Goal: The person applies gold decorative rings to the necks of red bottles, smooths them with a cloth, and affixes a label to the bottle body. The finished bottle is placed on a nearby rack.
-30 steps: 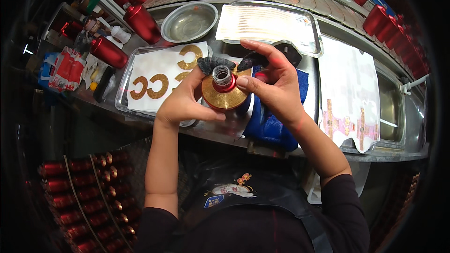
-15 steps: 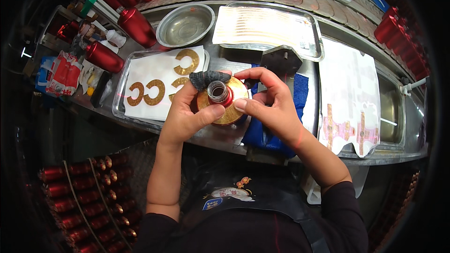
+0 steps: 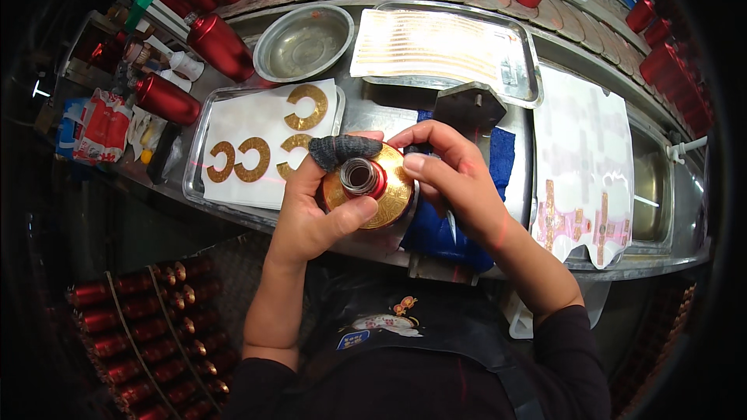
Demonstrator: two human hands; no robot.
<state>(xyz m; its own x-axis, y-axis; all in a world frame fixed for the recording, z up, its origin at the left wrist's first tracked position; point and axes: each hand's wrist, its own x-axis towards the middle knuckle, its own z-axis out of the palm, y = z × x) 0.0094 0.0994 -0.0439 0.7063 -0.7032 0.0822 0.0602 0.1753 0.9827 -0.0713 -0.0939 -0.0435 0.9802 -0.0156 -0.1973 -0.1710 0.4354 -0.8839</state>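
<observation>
"If we take the held bottle (image 3: 360, 176) as our marker, what lies far to its left?"

"A red-and-white packet (image 3: 101, 126), with stacked red bottles (image 3: 131, 344) lower down on that same side. Nearer the held bottle comes a metal tray (image 3: 194, 155); its white sheet (image 3: 257, 126) bears gold C-shaped pieces (image 3: 306, 106). Beyond the held bottle and to its left sits a metal bowl (image 3: 303, 40)."

"And the hands?"

"The left hand (image 3: 303, 216) is clamped round the shoulder of the held bottle, thumb beside the neck, a dark finger cover (image 3: 346, 149) across the far side."

"So where exactly is the held bottle?"

"Between both hands, mouth upward, over the steel worktable (image 3: 366, 249). Its base is hidden. A gold ring (image 3: 395, 198) surrounds its neck."

"The other hand?"

"The right hand (image 3: 455, 173) has thumb and forefinger close together at the ring's right edge; I can't tell whether they pinch it."

"Further right?"

"Just right of the held bottle, a blue cloth (image 3: 432, 235); beyond it and rightward, a striped sheet (image 3: 424, 43); far right, a metal sink (image 3: 652, 162)."
</observation>
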